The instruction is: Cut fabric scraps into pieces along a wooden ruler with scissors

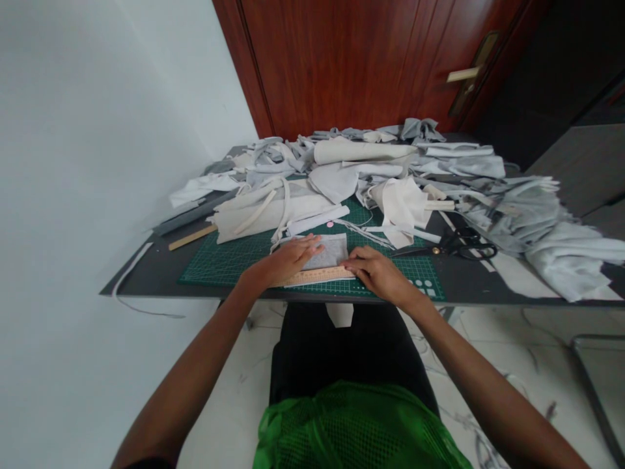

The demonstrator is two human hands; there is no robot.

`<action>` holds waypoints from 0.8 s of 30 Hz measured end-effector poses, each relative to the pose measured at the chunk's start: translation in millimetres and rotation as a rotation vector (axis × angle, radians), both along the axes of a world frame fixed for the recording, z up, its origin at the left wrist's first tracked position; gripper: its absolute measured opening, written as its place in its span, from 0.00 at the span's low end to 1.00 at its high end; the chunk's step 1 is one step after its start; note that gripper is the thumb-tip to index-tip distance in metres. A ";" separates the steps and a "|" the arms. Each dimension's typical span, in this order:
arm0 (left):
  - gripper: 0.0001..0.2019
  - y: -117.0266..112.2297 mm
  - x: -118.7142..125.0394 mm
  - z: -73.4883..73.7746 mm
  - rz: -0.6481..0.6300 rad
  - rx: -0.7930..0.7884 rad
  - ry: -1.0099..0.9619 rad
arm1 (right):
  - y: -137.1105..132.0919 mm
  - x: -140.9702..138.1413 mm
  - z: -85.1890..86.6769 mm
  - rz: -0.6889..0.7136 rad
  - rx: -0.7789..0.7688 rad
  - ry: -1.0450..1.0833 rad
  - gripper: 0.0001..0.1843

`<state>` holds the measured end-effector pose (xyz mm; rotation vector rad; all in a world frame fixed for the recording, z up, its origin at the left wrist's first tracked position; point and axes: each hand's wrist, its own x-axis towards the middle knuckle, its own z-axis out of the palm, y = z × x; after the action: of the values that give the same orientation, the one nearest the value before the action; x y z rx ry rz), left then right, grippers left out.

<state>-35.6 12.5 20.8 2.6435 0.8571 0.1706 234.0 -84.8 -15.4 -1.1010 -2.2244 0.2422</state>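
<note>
A grey piece of fabric [334,251] lies flat on the green cutting mat [229,257], close to the table's front edge. Across its near side runs a wooden ruler [317,275], with a pale strip of cloth showing below it. My left hand [289,259] rests palm down on the left part of the fabric and the ruler, its fingers stretched out. At the ruler's right end, my right hand [374,270] has its thumb and fingers pressed together on the ruler beside the fabric's edge. Black scissors [461,247] lie to the right of that hand.
Grey and white cloth scraps [356,176] are heaped along the back of the dark table [151,267]. More crumpled cloth [561,234] covers the right side. A wooden strip [193,238] lies at the left. A red door [332,65] stands behind; a white wall borders the left.
</note>
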 end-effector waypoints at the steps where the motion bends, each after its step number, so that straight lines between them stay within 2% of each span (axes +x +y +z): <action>1: 0.27 -0.5 -0.2 -0.8 0.002 -0.003 -0.002 | -2.1 -0.4 -0.1 -0.008 0.000 0.000 0.16; 8: 0.26 0.9 -1.2 -5.4 -0.027 0.027 -0.020 | -11.6 -3.6 2.3 -0.055 0.001 -0.030 0.16; 12: 0.24 -5.7 -5.3 -5.3 -0.049 0.093 -0.027 | -15.7 -5.2 2.3 -0.081 -0.006 -0.029 0.16; 19: 0.17 -31.4 -32.6 -5.8 -0.008 0.263 -0.211 | -19.9 -6.5 2.1 -0.121 0.000 -0.030 0.16; 24: 0.15 -39.9 -52.0 -8.0 0.055 0.273 -0.200 | -21.8 -6.2 0.4 -0.145 0.020 -0.010 0.15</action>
<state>-87.6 -27.4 12.9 2.7885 0.8939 0.5943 227.8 -106.6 -15.0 -1.2481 -2.1392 0.1528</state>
